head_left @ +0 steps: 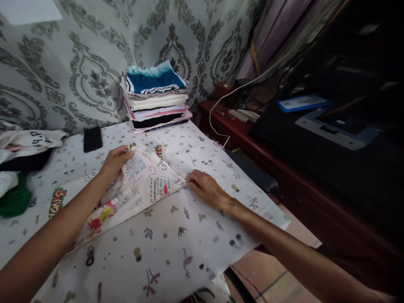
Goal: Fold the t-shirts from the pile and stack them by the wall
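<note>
A white T-shirt [139, 185] covered with colourful lettering and scribbled drawings lies across the patterned tablecloth [176, 248], partly folded over itself. At its upper edge, my left hand [116, 162] pinches the cloth between thumb and fingers. On the right, my right hand [205, 187] grips a corner of the shirt, its fingers curled together. My left forearm covers part of the shirt's left side. Beyond both hands stands a neat stack of folded clothes [158, 97], topped by a blue and white piece.
A black phone [93, 139] lies near the wall. Loose clothes [28, 147], one of them green, are heaped at the left. To the right, a dark red wooden desk [227, 130] holds a white cable [233, 91] and a blue-framed item [303, 102]. Tiled floor shows below the table's edge.
</note>
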The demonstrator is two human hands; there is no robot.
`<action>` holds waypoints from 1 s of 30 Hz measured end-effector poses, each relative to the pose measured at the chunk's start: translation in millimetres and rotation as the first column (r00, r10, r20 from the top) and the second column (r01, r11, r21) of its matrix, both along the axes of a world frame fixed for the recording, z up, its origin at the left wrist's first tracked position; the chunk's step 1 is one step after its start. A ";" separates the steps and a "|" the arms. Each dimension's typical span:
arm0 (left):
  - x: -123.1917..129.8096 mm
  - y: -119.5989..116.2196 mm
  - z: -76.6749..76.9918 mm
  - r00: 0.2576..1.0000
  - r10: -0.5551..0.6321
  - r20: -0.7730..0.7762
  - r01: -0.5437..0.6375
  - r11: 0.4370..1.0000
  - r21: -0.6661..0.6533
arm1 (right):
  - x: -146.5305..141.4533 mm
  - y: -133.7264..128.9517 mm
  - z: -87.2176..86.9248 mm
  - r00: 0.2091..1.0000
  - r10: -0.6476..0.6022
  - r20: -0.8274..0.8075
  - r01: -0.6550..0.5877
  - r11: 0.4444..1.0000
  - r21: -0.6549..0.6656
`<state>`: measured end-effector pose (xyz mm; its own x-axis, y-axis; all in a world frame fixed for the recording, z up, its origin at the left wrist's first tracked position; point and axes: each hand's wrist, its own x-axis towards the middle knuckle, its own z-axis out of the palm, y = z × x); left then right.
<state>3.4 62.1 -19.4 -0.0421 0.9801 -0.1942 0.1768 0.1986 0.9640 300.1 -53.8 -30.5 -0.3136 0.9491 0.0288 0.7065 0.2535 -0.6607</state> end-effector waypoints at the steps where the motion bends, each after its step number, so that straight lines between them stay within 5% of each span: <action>1: -1.0 3.0 -3.4 0.998 -0.031 -0.063 0.034 0.999 0.035 | -0.2 0.4 0.3 1.000 0.003 0.021 -0.003 1.000 0.007; 7: -6.4 23.9 -21.8 0.945 -0.107 -0.308 0.158 0.977 0.146 | -6.4 0.9 6.9 0.991 -0.042 0.126 0.046 0.999 -0.027; 15: -12.6 24.5 -15.6 0.897 -0.226 -0.379 0.283 0.954 0.101 | -7.3 2.7 8.1 0.990 -0.054 0.127 0.060 0.997 -0.047; 30: -15.6 21.3 -14.1 0.677 -0.172 -0.716 0.309 0.949 0.063 | -1.8 5.6 8.3 0.996 -0.001 0.088 0.007 0.998 -0.064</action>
